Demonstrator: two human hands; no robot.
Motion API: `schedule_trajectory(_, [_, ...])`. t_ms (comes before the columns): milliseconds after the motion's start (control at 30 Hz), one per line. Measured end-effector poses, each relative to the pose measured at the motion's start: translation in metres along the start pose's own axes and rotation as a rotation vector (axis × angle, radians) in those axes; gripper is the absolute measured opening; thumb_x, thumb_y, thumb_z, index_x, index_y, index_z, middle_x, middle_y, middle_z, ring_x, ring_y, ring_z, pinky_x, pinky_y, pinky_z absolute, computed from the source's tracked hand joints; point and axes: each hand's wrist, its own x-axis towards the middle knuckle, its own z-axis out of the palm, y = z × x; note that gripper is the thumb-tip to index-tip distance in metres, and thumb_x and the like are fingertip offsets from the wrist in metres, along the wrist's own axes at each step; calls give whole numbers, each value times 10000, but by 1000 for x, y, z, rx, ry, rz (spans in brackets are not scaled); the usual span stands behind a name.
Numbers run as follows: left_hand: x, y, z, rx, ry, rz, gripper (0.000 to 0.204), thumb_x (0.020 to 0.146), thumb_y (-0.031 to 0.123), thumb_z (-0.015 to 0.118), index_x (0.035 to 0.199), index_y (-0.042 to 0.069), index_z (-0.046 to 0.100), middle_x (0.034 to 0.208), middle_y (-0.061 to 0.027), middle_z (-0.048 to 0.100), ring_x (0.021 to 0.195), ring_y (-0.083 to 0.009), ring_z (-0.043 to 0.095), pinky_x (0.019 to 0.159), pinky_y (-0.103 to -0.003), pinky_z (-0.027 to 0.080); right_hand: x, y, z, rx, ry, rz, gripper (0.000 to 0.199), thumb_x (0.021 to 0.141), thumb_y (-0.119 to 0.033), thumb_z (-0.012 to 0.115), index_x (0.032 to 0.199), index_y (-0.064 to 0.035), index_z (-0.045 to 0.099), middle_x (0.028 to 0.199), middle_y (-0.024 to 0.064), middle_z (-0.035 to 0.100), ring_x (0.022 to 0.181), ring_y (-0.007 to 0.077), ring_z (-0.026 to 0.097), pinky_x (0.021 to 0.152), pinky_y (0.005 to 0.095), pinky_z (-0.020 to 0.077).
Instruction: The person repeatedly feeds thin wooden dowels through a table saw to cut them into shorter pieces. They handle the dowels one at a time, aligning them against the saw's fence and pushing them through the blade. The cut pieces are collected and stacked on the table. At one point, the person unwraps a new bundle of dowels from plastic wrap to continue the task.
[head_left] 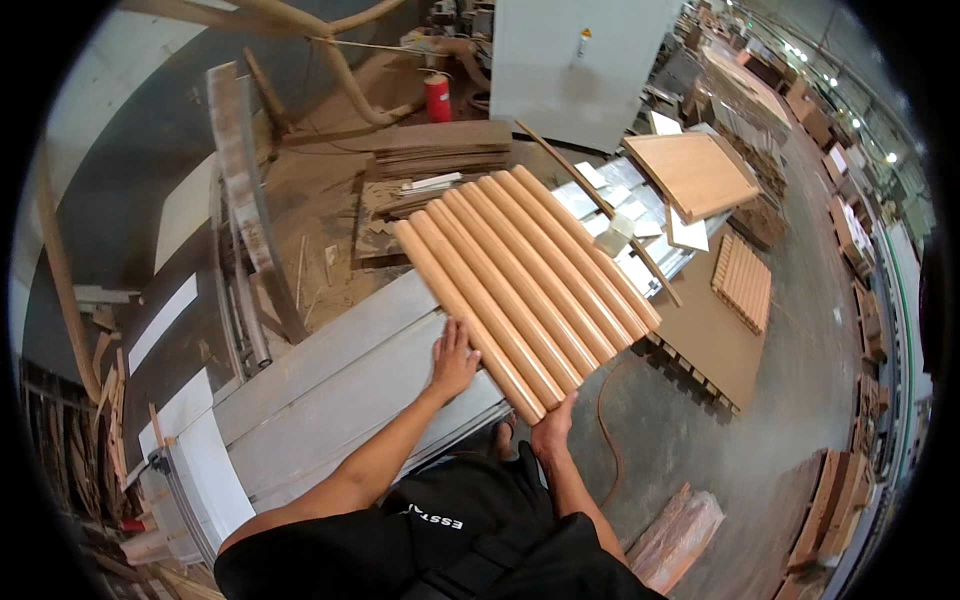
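We saw a fluted wooden panel (525,285), made of about 6 rounded ribs side by side, lying slanted on the grey metal machine table (340,385), its near end jutting past the table's edge. The left hand (453,360) rested flat against the panel's left long edge, near the close corner, with its fingers spread apart and pressed to the outermost rib. The right hand (553,428) gripped the panel's near end from below; its thumb lay up against the rib ends, but we could not tell how the other fingers sat, since the wood hid them. Beyond the panel lay a stack of brown boards (440,148), and a red fire extinguisher (438,97) stood farther back. A second ribbed panel (742,282) lay well apart on a flat brown sheet (700,335) to the right.
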Motion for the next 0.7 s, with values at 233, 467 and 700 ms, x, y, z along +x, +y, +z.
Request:
schedule_trajectory(233, [2,27,-1,-57,-26,-122,810,984,287,602,1615,20,170,1667,-270,150,1547,-387,170,1211,-545,149,35,-39,-31,-153,154,31,884,1001,-726,363,1574,-57,286,1545,144,429,1411,342,409,1075,513,404])
schedule_trajectory(467, [8,33,-6,-88,9,-241,769,993,289,590,1619,60,206,1665,-259,183,1556,-375,164,1219,-565,134,134,-167,-63,-980,343,-936,509,1015,-343,617,1344,44,572,1391,214,564,1318,380,499,1077,457,409])
schedule_trajectory(700, [18,33,-2,-42,-10,-273,728,995,265,590,1616,98,249,1684,-187,201,1566,-331,167,1212,-581,162,223,-251,-32,-1726,122,-923,452,891,-253,676,1275,-14,662,1242,227,649,1163,422,594,957,507,490])
